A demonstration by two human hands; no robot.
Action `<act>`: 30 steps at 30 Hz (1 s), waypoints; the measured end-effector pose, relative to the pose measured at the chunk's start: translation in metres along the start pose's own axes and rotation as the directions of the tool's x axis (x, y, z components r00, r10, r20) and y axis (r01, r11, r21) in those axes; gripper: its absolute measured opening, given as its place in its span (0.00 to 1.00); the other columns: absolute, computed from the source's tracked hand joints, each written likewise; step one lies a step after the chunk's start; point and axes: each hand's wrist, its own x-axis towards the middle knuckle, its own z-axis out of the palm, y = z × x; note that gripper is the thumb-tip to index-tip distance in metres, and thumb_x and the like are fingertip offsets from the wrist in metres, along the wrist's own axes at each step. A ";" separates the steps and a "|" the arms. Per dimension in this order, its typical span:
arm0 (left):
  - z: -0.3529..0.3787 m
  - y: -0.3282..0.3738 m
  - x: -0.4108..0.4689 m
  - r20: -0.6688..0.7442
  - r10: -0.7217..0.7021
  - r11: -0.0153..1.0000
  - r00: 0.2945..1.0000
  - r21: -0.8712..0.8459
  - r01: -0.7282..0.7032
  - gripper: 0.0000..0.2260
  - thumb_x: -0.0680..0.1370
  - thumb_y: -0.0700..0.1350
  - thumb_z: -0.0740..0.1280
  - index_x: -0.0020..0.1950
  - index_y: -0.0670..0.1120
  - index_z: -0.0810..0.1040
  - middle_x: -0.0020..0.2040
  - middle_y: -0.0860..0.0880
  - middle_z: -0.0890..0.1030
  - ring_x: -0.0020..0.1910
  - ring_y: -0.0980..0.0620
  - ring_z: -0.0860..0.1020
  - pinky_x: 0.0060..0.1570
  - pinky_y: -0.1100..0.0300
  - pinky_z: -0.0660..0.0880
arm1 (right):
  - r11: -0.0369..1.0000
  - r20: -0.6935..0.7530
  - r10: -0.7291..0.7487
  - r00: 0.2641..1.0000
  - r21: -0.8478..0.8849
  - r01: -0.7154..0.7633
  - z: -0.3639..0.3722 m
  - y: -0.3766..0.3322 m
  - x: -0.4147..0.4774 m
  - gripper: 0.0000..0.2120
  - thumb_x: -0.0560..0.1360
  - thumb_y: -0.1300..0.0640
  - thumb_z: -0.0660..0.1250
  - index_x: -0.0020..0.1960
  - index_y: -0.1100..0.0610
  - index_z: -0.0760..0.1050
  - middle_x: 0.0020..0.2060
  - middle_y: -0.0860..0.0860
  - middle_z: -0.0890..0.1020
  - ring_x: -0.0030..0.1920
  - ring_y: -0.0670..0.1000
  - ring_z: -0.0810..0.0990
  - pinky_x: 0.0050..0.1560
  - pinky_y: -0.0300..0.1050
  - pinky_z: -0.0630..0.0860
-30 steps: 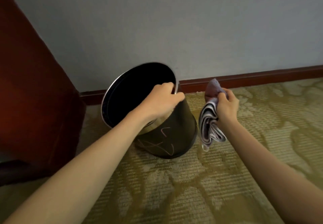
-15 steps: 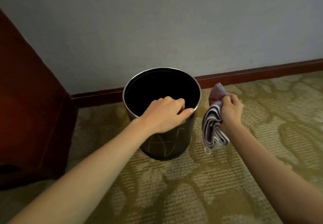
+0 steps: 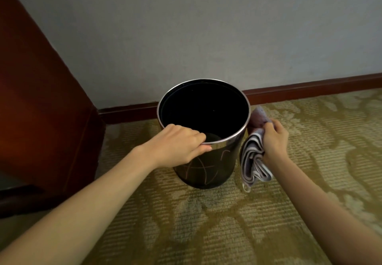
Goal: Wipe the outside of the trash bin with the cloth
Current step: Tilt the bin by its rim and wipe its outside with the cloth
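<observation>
1. Head view: the trash bin (image 3: 206, 167) stands upright on the carpeted floor (image 3: 206, 223), long axis vertical, mouth open toward us, close to the baseboard (image 3: 310, 89).
2. Our left grip (image 3: 177, 146) curls over the near rim, fingers inside, thumb outside, steadying the bin.
3. Our right grip (image 3: 272, 140) clutches the folded striped cloth (image 3: 253, 161), which hangs just beside the bin's right wall; whether they touch we cannot tell.
4. We judge the right grip nearer the work: the bin's wall lies directly to its left, a short sideways press away.
</observation>
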 end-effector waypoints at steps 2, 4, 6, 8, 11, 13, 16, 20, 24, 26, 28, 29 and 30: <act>0.000 0.001 -0.002 -0.019 -0.024 1.000 1.000 0.000 0.024 0.13 0.81 0.59 0.48 0.43 0.53 0.63 0.34 0.57 0.65 0.33 0.56 0.67 0.34 0.59 0.62 | 1.000 0.011 0.000 1.000 0.022 -0.001 -0.002 0.002 -0.003 0.10 0.73 0.57 0.58 0.45 0.53 0.78 0.41 0.55 0.82 0.41 0.53 0.80 0.43 0.49 0.76; 0.000 0.001 -0.004 -0.028 -0.055 0.998 0.998 -0.022 0.055 0.11 0.82 0.57 0.49 0.48 0.52 0.65 0.34 0.57 0.66 0.33 0.55 0.68 0.33 0.58 0.63 | 0.998 0.024 0.021 1.000 0.054 -0.022 -0.002 0.004 -0.006 0.10 0.74 0.59 0.58 0.47 0.53 0.78 0.41 0.55 0.82 0.40 0.53 0.80 0.41 0.47 0.77; -0.004 0.000 -0.006 -0.034 -0.083 0.995 0.996 -0.052 0.082 0.10 0.82 0.56 0.49 0.50 0.52 0.64 0.33 0.57 0.68 0.32 0.55 0.70 0.32 0.57 0.66 | 0.996 0.027 0.037 0.999 0.078 -0.039 -0.001 0.004 -0.008 0.10 0.75 0.59 0.58 0.49 0.55 0.78 0.40 0.54 0.82 0.38 0.52 0.80 0.39 0.45 0.76; -0.010 0.000 -0.008 -0.042 -0.121 0.989 0.992 -0.089 0.117 0.08 0.82 0.55 0.49 0.49 0.53 0.62 0.32 0.56 0.70 0.30 0.54 0.72 0.31 0.54 0.70 | 0.996 0.025 0.035 0.999 0.084 -0.037 0.003 0.002 -0.010 0.11 0.75 0.60 0.58 0.52 0.57 0.77 0.40 0.54 0.81 0.38 0.52 0.80 0.38 0.43 0.75; -0.020 -0.003 -0.014 -0.063 -0.195 0.971 0.979 -0.153 0.184 0.06 0.82 0.53 0.50 0.48 0.54 0.61 0.31 0.54 0.72 0.27 0.54 0.73 0.29 0.53 0.72 | 0.997 0.027 0.018 0.999 0.072 -0.020 0.012 -0.005 -0.013 0.12 0.76 0.60 0.57 0.54 0.58 0.77 0.41 0.53 0.81 0.38 0.49 0.80 0.34 0.38 0.75; -0.027 -0.007 -0.021 -0.078 -0.255 0.949 0.964 -0.213 0.234 0.06 0.83 0.52 0.51 0.47 0.54 0.62 0.29 0.54 0.72 0.25 0.54 0.72 0.26 0.54 0.69 | 0.997 0.053 -0.002 0.999 0.072 -0.002 0.020 -0.011 -0.016 0.10 0.76 0.60 0.57 0.49 0.56 0.77 0.39 0.52 0.81 0.36 0.48 0.79 0.31 0.36 0.74; -0.036 -0.016 -0.032 -0.098 -0.372 0.900 0.923 -0.283 0.333 0.08 0.82 0.51 0.53 0.46 0.50 0.66 0.29 0.51 0.74 0.25 0.50 0.73 0.27 0.48 0.70 | 0.997 0.094 -0.023 0.995 0.075 0.016 0.036 -0.019 -0.021 0.10 0.75 0.59 0.58 0.45 0.51 0.78 0.40 0.52 0.82 0.40 0.50 0.80 0.38 0.41 0.76; -0.046 -0.039 -0.043 -0.181 -0.509 0.838 0.841 -0.327 0.437 0.11 0.82 0.47 0.57 0.42 0.44 0.68 0.30 0.46 0.73 0.29 0.45 0.73 0.30 0.49 0.65 | 0.992 0.146 -0.095 0.985 0.091 0.083 0.058 -0.029 -0.030 0.10 0.74 0.59 0.60 0.46 0.50 0.79 0.41 0.48 0.83 0.40 0.45 0.80 0.38 0.35 0.74; -0.055 -0.061 -0.050 -0.277 -0.606 0.788 0.745 -0.339 0.514 0.15 0.81 0.44 0.60 0.40 0.35 0.72 0.31 0.38 0.75 0.32 0.39 0.73 0.32 0.53 0.58 | 0.991 0.194 -0.116 0.974 0.090 0.100 0.077 -0.039 -0.037 0.10 0.73 0.59 0.60 0.44 0.50 0.79 0.39 0.48 0.83 0.39 0.46 0.80 0.37 0.36 0.76; -0.061 -0.071 -0.053 -0.288 -0.672 0.738 0.682 -0.338 0.584 0.17 0.81 0.43 0.60 0.36 0.34 0.70 0.30 0.37 0.72 0.33 0.37 0.71 0.34 0.51 0.52 | 0.990 0.221 -0.134 0.966 0.078 0.119 0.085 -0.044 -0.039 0.10 0.73 0.58 0.60 0.45 0.50 0.80 0.39 0.49 0.83 0.40 0.48 0.80 0.42 0.43 0.77; -0.064 -0.079 -0.055 -0.279 -0.720 0.694 0.636 -0.325 0.643 0.17 0.80 0.43 0.60 0.33 0.37 0.68 0.28 0.41 0.69 0.34 0.38 0.69 0.34 0.52 0.51 | 0.986 0.246 -0.165 0.955 0.063 0.154 0.092 -0.049 -0.039 0.10 0.72 0.58 0.60 0.45 0.50 0.79 0.40 0.49 0.83 0.41 0.49 0.80 0.45 0.46 0.76; -0.065 -0.082 -0.057 -0.274 -0.739 0.674 0.616 -0.321 0.665 0.17 0.80 0.43 0.60 0.32 0.39 0.67 0.28 0.43 0.68 0.34 0.39 0.69 0.35 0.53 0.53 | 0.984 0.259 -0.177 0.949 0.056 0.168 0.094 -0.052 -0.039 0.10 0.72 0.57 0.60 0.45 0.49 0.79 0.40 0.49 0.83 0.42 0.49 0.80 0.46 0.47 0.76; -0.066 -0.084 -0.059 -0.274 -0.757 0.653 0.593 -0.324 0.684 0.17 0.80 0.43 0.60 0.32 0.40 0.67 0.28 0.44 0.68 0.34 0.40 0.69 0.35 0.53 0.55 | 0.983 0.270 -0.185 0.945 0.049 0.179 0.096 -0.053 -0.039 0.10 0.72 0.57 0.60 0.45 0.48 0.79 0.41 0.48 0.83 0.42 0.49 0.80 0.47 0.48 0.77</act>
